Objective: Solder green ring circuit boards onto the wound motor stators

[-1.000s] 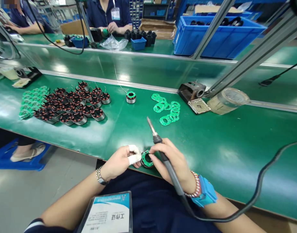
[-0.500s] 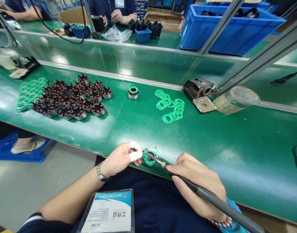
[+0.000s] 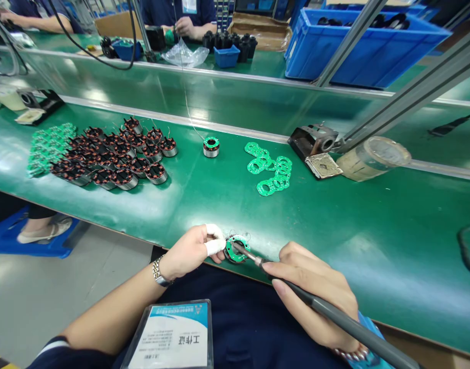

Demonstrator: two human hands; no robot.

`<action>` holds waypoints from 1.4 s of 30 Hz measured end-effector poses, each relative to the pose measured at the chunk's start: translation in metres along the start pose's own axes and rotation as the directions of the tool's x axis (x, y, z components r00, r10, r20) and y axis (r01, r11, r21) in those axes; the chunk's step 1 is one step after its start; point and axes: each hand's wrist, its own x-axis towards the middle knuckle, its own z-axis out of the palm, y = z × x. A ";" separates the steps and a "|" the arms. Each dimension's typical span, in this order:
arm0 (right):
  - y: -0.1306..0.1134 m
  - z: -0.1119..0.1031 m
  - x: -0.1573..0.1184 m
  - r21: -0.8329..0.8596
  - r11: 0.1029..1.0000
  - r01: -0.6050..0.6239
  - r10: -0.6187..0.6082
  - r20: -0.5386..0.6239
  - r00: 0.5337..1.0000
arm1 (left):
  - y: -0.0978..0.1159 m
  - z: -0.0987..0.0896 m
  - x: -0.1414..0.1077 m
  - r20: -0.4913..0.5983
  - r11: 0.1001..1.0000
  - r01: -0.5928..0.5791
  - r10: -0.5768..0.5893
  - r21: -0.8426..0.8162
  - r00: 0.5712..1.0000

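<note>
My left hand [image 3: 196, 246], white covers on thumb and forefinger, grips the left side of a motor stator topped with a green ring board [image 3: 241, 254] at the table's front edge. My right hand [image 3: 315, 292] is closed round the dark handle of a soldering iron [image 3: 335, 319]. The iron's metal tip reaches over the ring board near its inner left part; exact contact cannot be told. Thin wires stick up behind the board. Another stator with a green board [image 3: 211, 147] stands farther back, a thin wire running up from it.
Many copper-wound stators [image 3: 123, 178] and stacked green boards [image 3: 50, 148] lie at left. Loose ring boards [image 3: 273, 184] are right of centre. Behind them are an iron holder [image 3: 315, 141], a round tub [image 3: 373, 159] and a slanting metal post [image 3: 411, 84]. Co-workers sit across the bench.
My hands, the stator and the iron are nearly unchanged. Across the bench, a green item now shows by a co-worker's hand. The black cable at far right has shifted slightly left.
</note>
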 end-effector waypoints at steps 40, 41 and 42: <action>0.036 0.044 -0.007 -0.119 0.987 -0.110 0.119 0.071 0.990 | -0.017 0.002 -0.008 0.286 -0.066 -0.384 0.784 0.921 0.552; 0.036 0.045 -0.007 -0.120 0.987 -0.109 0.117 0.062 0.991 | -0.021 0.005 -0.010 0.251 -0.025 -0.375 0.785 0.927 0.566; 0.036 0.046 -0.007 -0.120 0.987 -0.109 0.116 0.055 0.992 | -0.024 0.007 -0.012 0.233 -0.002 -0.372 0.783 0.928 0.577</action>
